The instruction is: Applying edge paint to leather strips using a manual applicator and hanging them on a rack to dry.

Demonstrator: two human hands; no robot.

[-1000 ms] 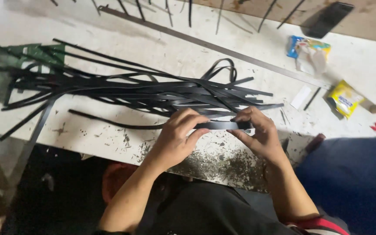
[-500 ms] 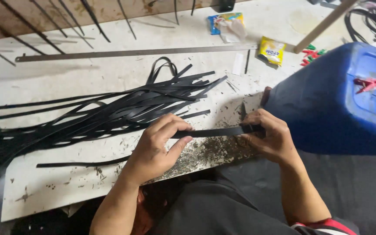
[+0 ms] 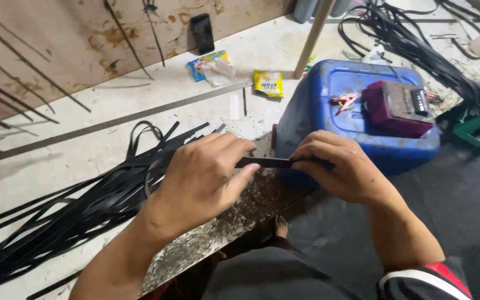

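Both hands hold one black flat strip (image 3: 265,162) stretched between them above the worn edge of the white bench (image 3: 84,150). My left hand (image 3: 201,180) pinches its left part, thumb pointing right. My right hand (image 3: 343,169) closes over its right end. A pile of long black strips (image 3: 93,203) lies on the bench to the left, fanning out toward the lower left.
A blue plastic drum (image 3: 340,119) stands right of the bench with a dark red box (image 3: 398,108) on it. A black phone (image 3: 202,33), snack wrappers (image 3: 212,65) and a yellow packet (image 3: 268,83) lie at the back. More black strips (image 3: 401,39) lie far right.
The view has swung right and closer, bringing the blue drum to the middle. Both hands still hold the strip, now in front of the drum.
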